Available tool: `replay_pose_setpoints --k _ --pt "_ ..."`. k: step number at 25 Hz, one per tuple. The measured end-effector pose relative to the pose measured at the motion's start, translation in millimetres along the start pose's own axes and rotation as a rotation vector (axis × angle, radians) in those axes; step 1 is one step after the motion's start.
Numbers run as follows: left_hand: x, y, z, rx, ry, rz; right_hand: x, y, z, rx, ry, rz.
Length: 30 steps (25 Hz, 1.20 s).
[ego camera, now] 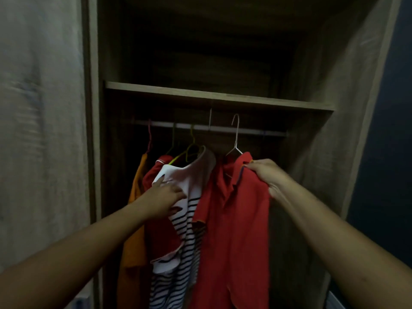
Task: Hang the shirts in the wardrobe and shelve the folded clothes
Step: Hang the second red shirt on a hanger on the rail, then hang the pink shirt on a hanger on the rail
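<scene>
One wide-angle view from the person's head, facing forward into the open wardrobe, rail about mid-frame, shelf just above, arm's length away, left hand on the striped shirt, right hand gripping the red shirt.

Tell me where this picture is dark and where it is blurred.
Head view: dim overall; above the shelf it is almost black; the pale surface at left is motion-blurred; the red shirt, left hand and right hand are readable; the wide lens tilts the sides of the wardrobe.
</scene>
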State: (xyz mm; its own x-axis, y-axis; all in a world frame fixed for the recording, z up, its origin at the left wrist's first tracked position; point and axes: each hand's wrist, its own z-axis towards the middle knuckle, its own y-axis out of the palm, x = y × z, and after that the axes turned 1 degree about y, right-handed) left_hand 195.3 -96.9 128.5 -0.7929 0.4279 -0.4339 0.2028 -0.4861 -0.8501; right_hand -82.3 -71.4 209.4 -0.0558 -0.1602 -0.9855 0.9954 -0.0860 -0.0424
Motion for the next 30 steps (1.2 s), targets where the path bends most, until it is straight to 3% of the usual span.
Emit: replay_pose_setpoints --k 5,7,10,16,20,24,27,30 --pt "-4.2 -23.5 5.5 0.227 -0.036 -0.135 23.2 49.9 56.8 0.043 -0.090 -0.106" --pt "-1.4 -22.3 2.9 0.271 -0.061 -0.301 35.0 56.6 75.4 0.081 -0.094 -0.139" --pt "9.1 -23.8 -1.4 0.306 -0.124 -0.583 52.3 62.1 102.4 0.111 -0.109 -0.208" --pt "26.5 -15.3 -10.7 0.280 -0.172 -0.627 91.4 62.0 101.0 0.121 -0.147 -0.366" --pt "35.8 -2.8 -23.8 0.306 -0.224 -0.605 105.7 69.3 62.0 0.132 -0.437 -0.593" --pt "46.8 2.9 -51.4 0.309 -0.323 -0.553 115.8 91.1 8.2 0.104 -0.776 -0.629" --pt "41.9 4.7 -92.1 0.284 -0.415 -0.532 121.1 120.2 -14.7 0.054 -0.848 -0.572" --pt "29.9 5.9 -161.5 0.311 -0.553 -0.530 119.3 168.5 -47.2 -0.102 -0.900 -0.467"
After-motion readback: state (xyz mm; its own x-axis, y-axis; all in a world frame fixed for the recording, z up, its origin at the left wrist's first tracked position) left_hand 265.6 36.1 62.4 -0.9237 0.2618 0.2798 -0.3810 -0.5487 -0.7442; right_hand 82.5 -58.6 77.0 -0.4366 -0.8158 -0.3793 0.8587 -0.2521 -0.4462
